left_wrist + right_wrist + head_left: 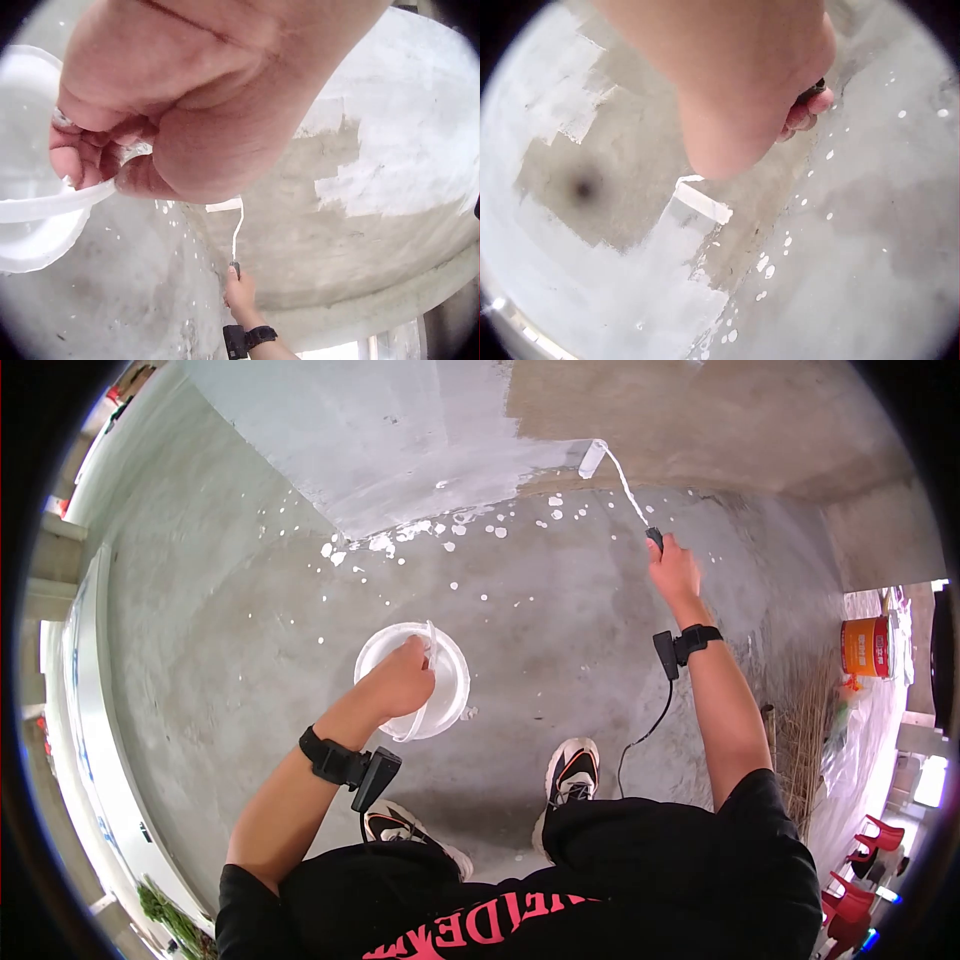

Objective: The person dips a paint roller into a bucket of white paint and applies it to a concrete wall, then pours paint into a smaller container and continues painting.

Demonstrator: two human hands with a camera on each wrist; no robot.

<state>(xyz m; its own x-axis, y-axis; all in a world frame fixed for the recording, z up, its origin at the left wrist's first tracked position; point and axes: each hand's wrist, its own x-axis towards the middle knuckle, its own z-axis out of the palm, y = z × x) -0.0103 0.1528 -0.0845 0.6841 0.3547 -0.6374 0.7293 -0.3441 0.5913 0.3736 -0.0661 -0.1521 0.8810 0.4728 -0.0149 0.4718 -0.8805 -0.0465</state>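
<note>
My left hand (397, 678) grips the white handle (56, 204) of a white plastic bucket (461, 678), fingers curled round it. The bucket hangs in front of my feet in the head view, and the hand hides part of its inside. My right hand (675, 572) holds the dark grip (654, 538) of a paint roller, its fingers wrapped round it. The roller's white sleeve (592, 459) lies against the low part of the wall, at the border of white paint and bare grey-brown plaster. In the right wrist view the roller sleeve (703, 204) sits at the end of a white stripe.
White paint drops (382, 544) dot the concrete floor along the foot of the painted wall (350, 430). Bare wall (700, 430) extends to the right. An orange and red bucket (866, 647) stands far right, with red chairs (850, 905) below it.
</note>
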